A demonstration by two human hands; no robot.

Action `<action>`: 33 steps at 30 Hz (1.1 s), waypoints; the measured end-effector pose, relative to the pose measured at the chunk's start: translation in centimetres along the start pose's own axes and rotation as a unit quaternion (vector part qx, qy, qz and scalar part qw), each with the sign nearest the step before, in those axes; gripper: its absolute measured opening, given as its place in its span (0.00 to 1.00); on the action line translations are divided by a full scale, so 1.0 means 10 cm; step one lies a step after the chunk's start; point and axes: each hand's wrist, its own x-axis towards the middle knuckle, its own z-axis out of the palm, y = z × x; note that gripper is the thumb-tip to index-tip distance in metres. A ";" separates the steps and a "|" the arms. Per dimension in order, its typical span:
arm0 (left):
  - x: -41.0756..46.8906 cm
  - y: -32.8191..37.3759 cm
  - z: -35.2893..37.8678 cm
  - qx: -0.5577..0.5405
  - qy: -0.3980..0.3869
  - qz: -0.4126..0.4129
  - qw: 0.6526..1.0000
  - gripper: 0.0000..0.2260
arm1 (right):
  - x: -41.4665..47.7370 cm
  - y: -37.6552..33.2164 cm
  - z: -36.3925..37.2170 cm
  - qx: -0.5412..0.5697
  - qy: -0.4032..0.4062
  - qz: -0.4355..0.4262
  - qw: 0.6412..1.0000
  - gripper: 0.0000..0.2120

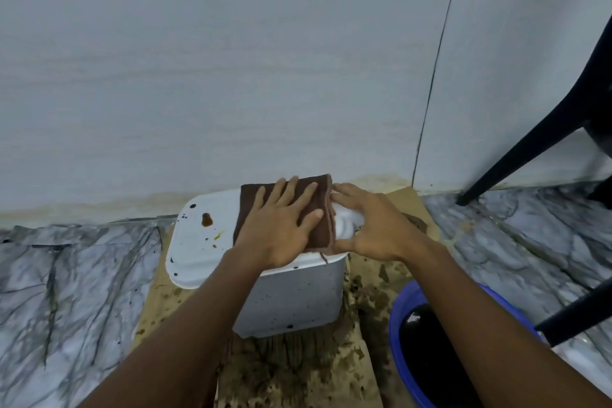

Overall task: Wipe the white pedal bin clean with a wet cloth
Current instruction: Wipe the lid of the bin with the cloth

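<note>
White pedal bin point(298, 298) standing on stained cardboard point(298, 368), backed against the wall point(231, 76), with a brown cloth point(323, 235) spread over the right half of the bin's lid point(198, 245). Left hand point(281, 225) laid flat on the cloth, fingers straight and splayed, clasping nothing, only pressing. Right hand point(377, 228) at the bin's right end, fingers spread and gently bent over the lid's rounded end, fingertips touching the cloth's edge, resting rather than clutching. Keep that bracing pressure downward, to stop a probably light bin skating on the cardboard. Sweep the cloth toward the bin's left end in one long pass, palm weight carried over the brown blot point(207, 219) and the dark specks point(192, 206) beside it; bear down harder there, the marks likely dried on. Lift off at the lid's rim rather than dragging back, to avoid smearing. Refold to a fresh face once soiled, or rinse in the blue basin point(405, 295) just right of the bin's front corner, though already dark inside. Then tackle the bin's speckled front wall, working top to bottom.
</note>
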 end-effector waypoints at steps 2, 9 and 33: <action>-0.19 -0.16 -0.01 0.000 0.012 -0.004 1.000 0.27 | 0.02 0.05 0.04 -0.013 -0.008 0.027 1.000 0.49; -0.07 -0.47 -0.11 0.002 -0.003 -0.128 0.992 0.29 | 0.01 0.10 0.07 -0.010 -0.018 0.041 0.999 0.49; 0.13 0.20 0.02 -0.004 -0.015 -0.036 0.999 0.27 | 0.03 0.15 0.11 0.054 0.000 0.032 0.998 0.54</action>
